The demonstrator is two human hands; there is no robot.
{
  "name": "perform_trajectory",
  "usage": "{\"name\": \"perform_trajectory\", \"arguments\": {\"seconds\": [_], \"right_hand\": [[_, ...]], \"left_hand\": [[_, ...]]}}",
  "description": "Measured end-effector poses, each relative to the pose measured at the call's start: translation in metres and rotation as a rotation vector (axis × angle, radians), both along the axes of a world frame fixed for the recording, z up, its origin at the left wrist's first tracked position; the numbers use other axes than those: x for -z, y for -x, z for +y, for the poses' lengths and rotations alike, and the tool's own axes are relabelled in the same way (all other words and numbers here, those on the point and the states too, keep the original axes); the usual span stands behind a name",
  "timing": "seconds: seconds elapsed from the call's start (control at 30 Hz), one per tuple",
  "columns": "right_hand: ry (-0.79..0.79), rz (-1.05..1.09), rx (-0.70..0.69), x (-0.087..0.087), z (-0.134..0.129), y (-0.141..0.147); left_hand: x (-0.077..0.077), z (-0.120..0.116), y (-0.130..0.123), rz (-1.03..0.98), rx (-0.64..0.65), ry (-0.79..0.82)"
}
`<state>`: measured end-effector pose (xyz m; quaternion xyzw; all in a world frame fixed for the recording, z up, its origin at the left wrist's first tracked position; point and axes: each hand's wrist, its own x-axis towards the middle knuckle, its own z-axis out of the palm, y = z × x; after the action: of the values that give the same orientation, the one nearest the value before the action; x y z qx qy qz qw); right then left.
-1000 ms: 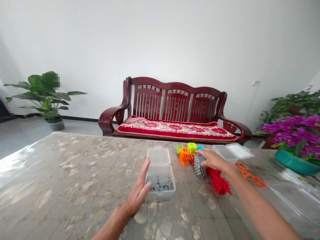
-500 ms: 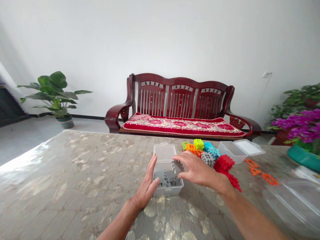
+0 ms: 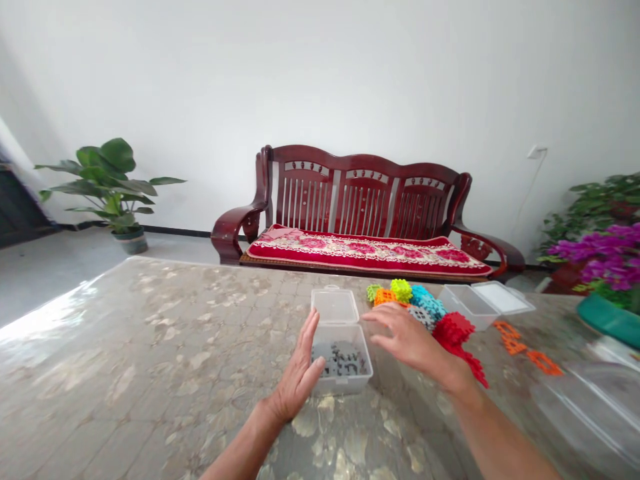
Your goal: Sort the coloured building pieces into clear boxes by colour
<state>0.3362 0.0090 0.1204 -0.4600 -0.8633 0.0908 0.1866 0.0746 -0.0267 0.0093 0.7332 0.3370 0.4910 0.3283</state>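
A clear plastic box stands on the table with its hinged lid folded back, away from me. Inside lie several grey toothed interlocking pieces. My left hand rests along the box's left side, fingers stretched and thumb over the rim. To the right of the box, my right hand hovers with its fingers apart and nothing visible in them. Just beyond it are a grey toothed block, partly covered by the hand, and a red toothed block.
Orange, yellow-green and blue toothed blocks sit behind my right hand. Farther right are a second open box, loose orange pieces, a large clear container and a flower pot.
My right hand has let go of a grey toothed piece at the box and drawn away to the right. The left hand still lies along the box's side.
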Motion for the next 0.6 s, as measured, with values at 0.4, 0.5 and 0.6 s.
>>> {"name": "perform_trajectory", "arguments": {"seconds": [0.4, 0.5, 0.6], "right_hand": [[0.187, -0.269, 0.291, 0.013, 0.050, -0.121], [0.206, -0.290, 0.280, 0.015, 0.052, -0.119], [0.183, -0.280, 0.267, 0.012, 0.051, -0.116]], "left_hand": [[0.002, 0.002, 0.001, 0.001, 0.002, 0.012], [0.003, 0.002, 0.000, -0.003, 0.006, 0.009], [0.003, 0.002, 0.000, -0.007, 0.000, 0.010]]}}
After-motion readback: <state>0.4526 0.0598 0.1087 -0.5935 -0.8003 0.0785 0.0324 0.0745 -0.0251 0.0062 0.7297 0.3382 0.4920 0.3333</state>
